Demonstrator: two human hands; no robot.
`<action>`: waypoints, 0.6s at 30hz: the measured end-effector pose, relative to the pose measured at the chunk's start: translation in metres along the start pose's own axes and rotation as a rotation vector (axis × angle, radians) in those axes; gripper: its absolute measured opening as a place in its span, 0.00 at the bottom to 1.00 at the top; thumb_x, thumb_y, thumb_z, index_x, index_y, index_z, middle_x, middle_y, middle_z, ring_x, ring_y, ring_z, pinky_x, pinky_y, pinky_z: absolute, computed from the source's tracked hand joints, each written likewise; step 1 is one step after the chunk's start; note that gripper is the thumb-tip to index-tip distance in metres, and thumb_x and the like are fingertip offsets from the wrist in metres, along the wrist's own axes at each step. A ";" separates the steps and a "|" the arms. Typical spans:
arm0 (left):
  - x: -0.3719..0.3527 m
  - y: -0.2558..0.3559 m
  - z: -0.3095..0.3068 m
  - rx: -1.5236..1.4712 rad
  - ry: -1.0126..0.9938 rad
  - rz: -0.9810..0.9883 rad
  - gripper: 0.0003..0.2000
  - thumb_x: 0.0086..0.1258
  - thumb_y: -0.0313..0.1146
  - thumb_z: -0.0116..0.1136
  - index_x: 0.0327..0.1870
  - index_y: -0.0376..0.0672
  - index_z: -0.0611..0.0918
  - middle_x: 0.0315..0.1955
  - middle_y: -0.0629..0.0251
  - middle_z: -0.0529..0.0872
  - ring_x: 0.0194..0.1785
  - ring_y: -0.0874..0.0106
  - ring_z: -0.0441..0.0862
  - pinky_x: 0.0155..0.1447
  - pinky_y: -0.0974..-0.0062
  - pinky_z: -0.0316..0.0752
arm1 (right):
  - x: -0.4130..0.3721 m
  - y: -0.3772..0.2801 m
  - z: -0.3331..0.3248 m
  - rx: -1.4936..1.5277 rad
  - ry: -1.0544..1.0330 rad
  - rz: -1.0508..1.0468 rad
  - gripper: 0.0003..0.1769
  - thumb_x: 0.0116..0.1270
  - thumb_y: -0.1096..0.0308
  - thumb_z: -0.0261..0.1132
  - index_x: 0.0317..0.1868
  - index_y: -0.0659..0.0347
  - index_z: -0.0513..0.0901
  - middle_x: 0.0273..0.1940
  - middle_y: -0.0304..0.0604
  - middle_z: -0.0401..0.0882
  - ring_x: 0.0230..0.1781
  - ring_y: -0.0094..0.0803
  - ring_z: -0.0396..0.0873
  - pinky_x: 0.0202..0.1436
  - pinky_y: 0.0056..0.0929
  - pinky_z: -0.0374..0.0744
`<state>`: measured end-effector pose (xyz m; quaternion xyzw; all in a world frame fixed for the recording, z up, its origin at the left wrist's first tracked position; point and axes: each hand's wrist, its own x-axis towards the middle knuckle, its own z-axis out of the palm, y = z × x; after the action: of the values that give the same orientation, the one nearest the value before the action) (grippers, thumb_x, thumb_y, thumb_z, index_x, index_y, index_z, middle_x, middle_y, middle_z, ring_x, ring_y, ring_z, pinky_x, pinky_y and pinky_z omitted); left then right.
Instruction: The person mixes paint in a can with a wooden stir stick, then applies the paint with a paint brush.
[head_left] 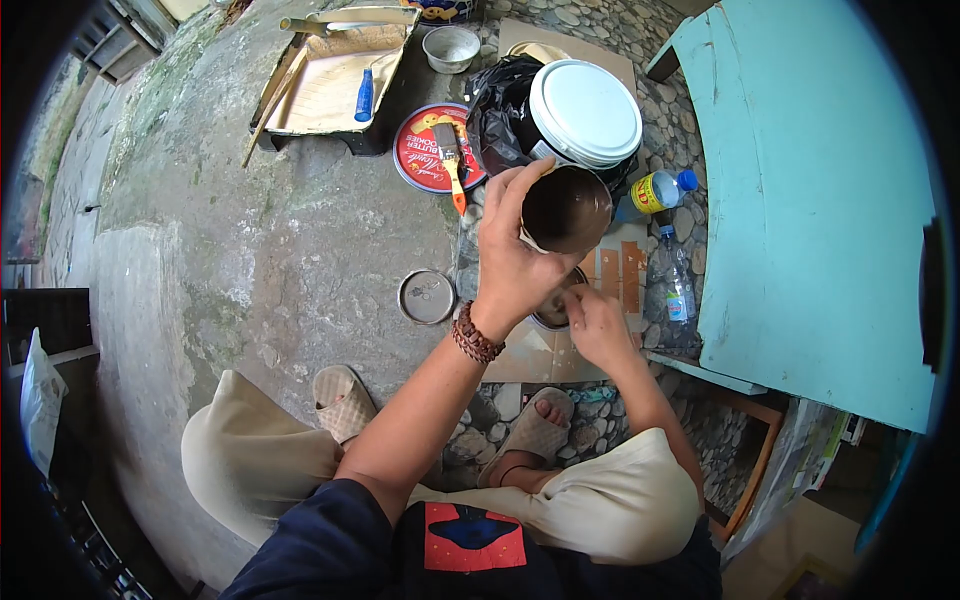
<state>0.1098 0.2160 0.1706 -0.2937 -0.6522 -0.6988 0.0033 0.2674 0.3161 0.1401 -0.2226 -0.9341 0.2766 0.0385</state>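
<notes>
My left hand [510, 240] is wrapped round an open can [568, 208] whose inside looks dark brown. The can is tilted, so its mouth faces me. Below it, a second round container [551, 318] is partly hidden by my left hand and wrist. My right hand [603, 330] is at that container's opening with its fingers closed. Whatever those fingers hold, if anything, is hidden. A round metal lid [426, 297] lies on the ground left of my left wrist.
A paint tray [335, 95] with a roller stands at the upper left. A paintbrush [449, 160] rests on a red cookie-tin lid [412, 150]. Beyond my hands are a white-lidded bucket [585, 112] and a metal bowl [451, 50]. Plastic bottles [678, 280] lie beside a turquoise panel [800, 200].
</notes>
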 end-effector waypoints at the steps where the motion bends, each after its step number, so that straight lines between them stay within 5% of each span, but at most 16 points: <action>1: -0.001 0.002 0.000 -0.005 -0.025 -0.003 0.38 0.41 0.30 0.83 0.59 0.40 0.79 0.58 0.60 0.81 0.60 0.61 0.77 0.66 0.63 0.72 | -0.002 -0.002 0.003 0.087 -0.061 -0.097 0.06 0.67 0.76 0.58 0.41 0.67 0.82 0.38 0.58 0.84 0.39 0.60 0.83 0.43 0.52 0.79; 5: -0.007 0.004 0.009 -0.047 -0.023 -0.027 0.38 0.41 0.31 0.83 0.59 0.40 0.79 0.58 0.59 0.81 0.59 0.61 0.78 0.66 0.63 0.72 | 0.007 0.000 0.002 0.133 0.031 -0.019 0.06 0.67 0.76 0.59 0.41 0.66 0.81 0.35 0.60 0.82 0.38 0.60 0.82 0.41 0.52 0.78; 7: -0.008 0.006 0.009 -0.061 -0.042 0.004 0.37 0.41 0.31 0.83 0.59 0.39 0.80 0.57 0.59 0.82 0.58 0.61 0.78 0.65 0.63 0.72 | 0.006 0.001 -0.004 -0.090 0.074 0.055 0.05 0.67 0.76 0.59 0.40 0.66 0.80 0.34 0.61 0.82 0.37 0.61 0.81 0.39 0.52 0.77; 10: -0.010 0.009 0.011 -0.100 -0.036 -0.014 0.37 0.41 0.31 0.83 0.58 0.39 0.80 0.57 0.58 0.81 0.58 0.61 0.78 0.65 0.63 0.72 | -0.005 -0.005 0.002 0.070 -0.053 -0.054 0.05 0.67 0.75 0.60 0.41 0.67 0.79 0.35 0.62 0.82 0.38 0.61 0.81 0.39 0.52 0.78; 18: -0.012 0.009 0.014 -0.122 -0.042 0.005 0.38 0.42 0.33 0.83 0.59 0.39 0.79 0.57 0.57 0.82 0.57 0.61 0.79 0.63 0.65 0.73 | -0.006 0.008 0.008 -0.017 0.001 -0.033 0.06 0.66 0.76 0.60 0.43 0.67 0.78 0.36 0.63 0.81 0.39 0.65 0.80 0.40 0.56 0.77</action>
<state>0.1285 0.2229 0.1735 -0.3098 -0.6074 -0.7310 -0.0267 0.2741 0.3153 0.1298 -0.2077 -0.9399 0.2678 0.0413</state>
